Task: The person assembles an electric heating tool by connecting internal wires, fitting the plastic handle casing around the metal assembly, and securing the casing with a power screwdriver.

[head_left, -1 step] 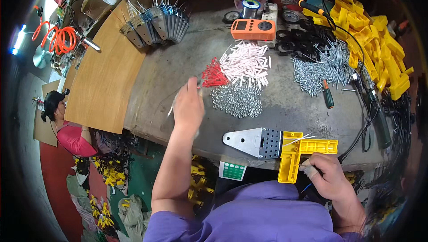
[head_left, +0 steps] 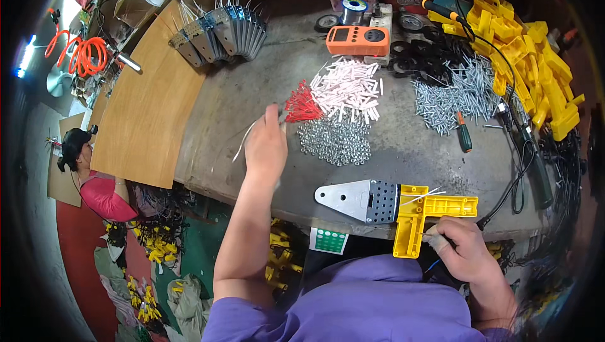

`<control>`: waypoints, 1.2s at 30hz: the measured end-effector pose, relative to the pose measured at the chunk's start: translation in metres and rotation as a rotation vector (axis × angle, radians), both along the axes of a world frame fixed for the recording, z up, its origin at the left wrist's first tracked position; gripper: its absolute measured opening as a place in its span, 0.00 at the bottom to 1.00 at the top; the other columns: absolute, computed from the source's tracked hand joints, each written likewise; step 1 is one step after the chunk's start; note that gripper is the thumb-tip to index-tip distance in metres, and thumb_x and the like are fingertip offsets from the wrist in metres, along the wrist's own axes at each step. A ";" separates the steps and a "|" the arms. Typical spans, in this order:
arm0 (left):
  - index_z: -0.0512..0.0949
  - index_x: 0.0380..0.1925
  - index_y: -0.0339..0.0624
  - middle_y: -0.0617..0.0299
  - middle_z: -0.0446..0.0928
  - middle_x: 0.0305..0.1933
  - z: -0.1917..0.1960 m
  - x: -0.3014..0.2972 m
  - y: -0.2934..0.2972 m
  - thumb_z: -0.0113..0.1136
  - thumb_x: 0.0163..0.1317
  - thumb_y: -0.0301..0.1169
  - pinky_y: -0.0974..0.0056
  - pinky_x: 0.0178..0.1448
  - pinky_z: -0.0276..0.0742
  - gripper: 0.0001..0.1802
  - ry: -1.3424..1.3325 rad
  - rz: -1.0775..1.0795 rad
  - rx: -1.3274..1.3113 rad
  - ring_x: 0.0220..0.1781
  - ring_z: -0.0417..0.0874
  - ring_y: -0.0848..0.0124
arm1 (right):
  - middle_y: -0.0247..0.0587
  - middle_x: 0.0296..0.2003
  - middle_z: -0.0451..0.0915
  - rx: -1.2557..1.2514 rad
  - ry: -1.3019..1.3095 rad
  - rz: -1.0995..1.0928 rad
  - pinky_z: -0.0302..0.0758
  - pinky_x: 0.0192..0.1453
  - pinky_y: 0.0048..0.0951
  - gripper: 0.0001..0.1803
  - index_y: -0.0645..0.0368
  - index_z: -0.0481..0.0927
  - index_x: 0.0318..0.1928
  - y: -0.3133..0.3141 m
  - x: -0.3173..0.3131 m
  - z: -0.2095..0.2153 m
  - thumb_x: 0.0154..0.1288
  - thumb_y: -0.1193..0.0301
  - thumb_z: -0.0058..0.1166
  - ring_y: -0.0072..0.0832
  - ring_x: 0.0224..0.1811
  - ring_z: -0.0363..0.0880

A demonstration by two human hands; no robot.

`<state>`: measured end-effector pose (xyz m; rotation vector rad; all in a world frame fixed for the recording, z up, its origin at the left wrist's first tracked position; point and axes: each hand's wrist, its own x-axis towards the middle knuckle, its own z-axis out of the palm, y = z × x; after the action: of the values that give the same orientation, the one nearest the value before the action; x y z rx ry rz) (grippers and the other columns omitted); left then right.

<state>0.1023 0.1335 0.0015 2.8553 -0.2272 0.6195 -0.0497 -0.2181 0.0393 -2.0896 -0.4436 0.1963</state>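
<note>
In the head view, the left hand [head_left: 267, 143] is just beside the red sleeves [head_left: 302, 104] on the counter [head_left: 252, 84]. Its grip looks pinched on a white wire [head_left: 243, 142] that bows out past the fingers; blur hides the fingertips. White tubes [head_left: 346, 89] and nuts [head_left: 334, 142] lie near.

The right hand [head_left: 465, 250] is at the lower arm of the yellow handle [head_left: 409, 223], fingers curled, a blue wire [head_left: 432, 266] beside it; I cannot tell whether its grip is closed on anything. The handle lies open side up at the counter's front edge, a metal plate [head_left: 353, 208] pointing left from it and white leads [head_left: 431, 194] across its top.

The wire should be light and limp, best pinched close to its end. The handle looks like stiff, light plastic, probably smooth; hold it by the outer walls, clear of the leads.
</note>
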 end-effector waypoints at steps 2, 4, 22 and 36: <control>0.66 0.46 0.41 0.47 0.78 0.35 -0.001 0.007 0.002 0.52 0.59 0.25 0.46 0.42 0.73 0.14 -0.016 0.044 0.047 0.38 0.79 0.46 | 0.44 0.24 0.76 -0.021 0.035 -0.001 0.71 0.32 0.36 0.04 0.62 0.78 0.33 0.001 -0.001 0.002 0.60 0.74 0.55 0.43 0.27 0.77; 0.66 0.43 0.41 0.47 0.78 0.35 0.004 0.009 0.000 0.52 0.58 0.24 0.45 0.42 0.73 0.12 0.102 0.103 0.094 0.39 0.79 0.46 | 0.45 0.25 0.76 -0.023 0.044 -0.003 0.71 0.32 0.36 0.04 0.62 0.78 0.33 -0.002 -0.002 -0.001 0.60 0.74 0.55 0.43 0.27 0.77; 0.64 0.45 0.39 0.56 0.76 0.35 0.034 -0.064 -0.062 0.60 0.54 0.17 0.65 0.39 0.76 0.20 0.271 -0.089 -0.587 0.37 0.81 0.69 | 0.38 0.28 0.80 0.312 0.437 -0.204 0.74 0.36 0.26 0.05 0.63 0.76 0.37 -0.016 -0.009 -0.007 0.67 0.76 0.48 0.26 0.29 0.79; 0.54 0.51 0.38 0.49 0.72 0.45 0.026 -0.110 -0.157 0.57 0.61 0.16 0.64 0.50 0.80 0.24 0.652 -0.685 -1.236 0.50 0.81 0.65 | 0.20 0.25 0.70 0.617 0.167 -0.446 0.58 0.28 0.14 0.04 0.62 0.80 0.37 0.005 0.008 -0.008 0.61 0.79 0.58 0.07 0.24 0.59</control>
<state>-0.0079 -0.0234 0.0275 1.4896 -0.4585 -0.2775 -0.0421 -0.2131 0.0316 -1.4982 0.0724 -0.0320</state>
